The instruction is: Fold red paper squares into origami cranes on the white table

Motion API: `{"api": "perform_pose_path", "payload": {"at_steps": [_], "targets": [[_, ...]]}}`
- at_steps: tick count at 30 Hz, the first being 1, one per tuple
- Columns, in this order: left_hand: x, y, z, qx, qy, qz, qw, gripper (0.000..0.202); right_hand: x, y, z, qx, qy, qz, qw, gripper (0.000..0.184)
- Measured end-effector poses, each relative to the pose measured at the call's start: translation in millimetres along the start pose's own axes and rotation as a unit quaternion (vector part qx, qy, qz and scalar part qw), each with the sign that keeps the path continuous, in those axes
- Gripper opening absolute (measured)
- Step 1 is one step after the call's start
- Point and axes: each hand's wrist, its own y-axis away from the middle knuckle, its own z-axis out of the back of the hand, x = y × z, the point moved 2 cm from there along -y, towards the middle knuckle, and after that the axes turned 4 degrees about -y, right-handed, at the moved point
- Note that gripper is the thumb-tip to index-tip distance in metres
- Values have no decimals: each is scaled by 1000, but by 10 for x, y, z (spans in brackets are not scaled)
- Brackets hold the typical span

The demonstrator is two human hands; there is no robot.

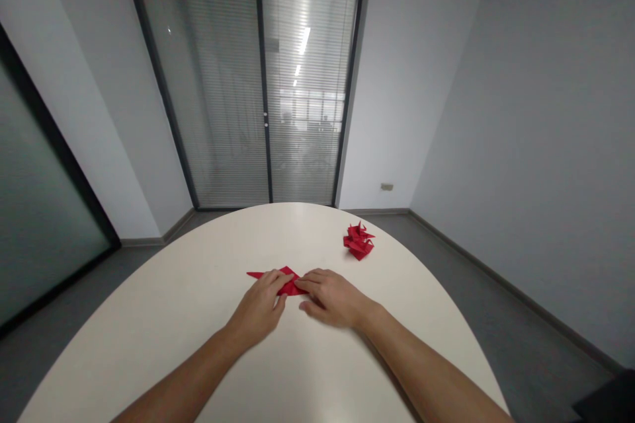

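A folded piece of red origami paper (288,287) lies flat on the table, with a thin point sticking out to the left and a wider pointed part at the top. My left hand (262,301) holds down its left side, fingers bent over the paper and thumb at the near edge. From the other side, my right hand (330,294) presses its fingertips onto the right part of the paper. Both hands hide portions of the folds. Beyond my right hand sits a small cluster of finished red paper cranes (358,242), wings and points sticking up.
The round white table (198,317) curves away on both sides. Past its far edge stands a glass partition with blinds (228,99) in dark frames. A wall socket (387,187) is low on the back wall. A dark object (608,400) shows at lower right.
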Motion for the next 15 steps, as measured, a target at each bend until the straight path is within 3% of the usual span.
{"api": "perform_pose_path", "payload": {"at_steps": [7,15], "targets": [[-62,-7,50,6,27,-27,999,43,-45,-15,-49,-29,4,-27,999,29],[-59,-1,54,-11,29,-18,999,19,-84,-16,-70,-43,-17,-59,997,15]]}}
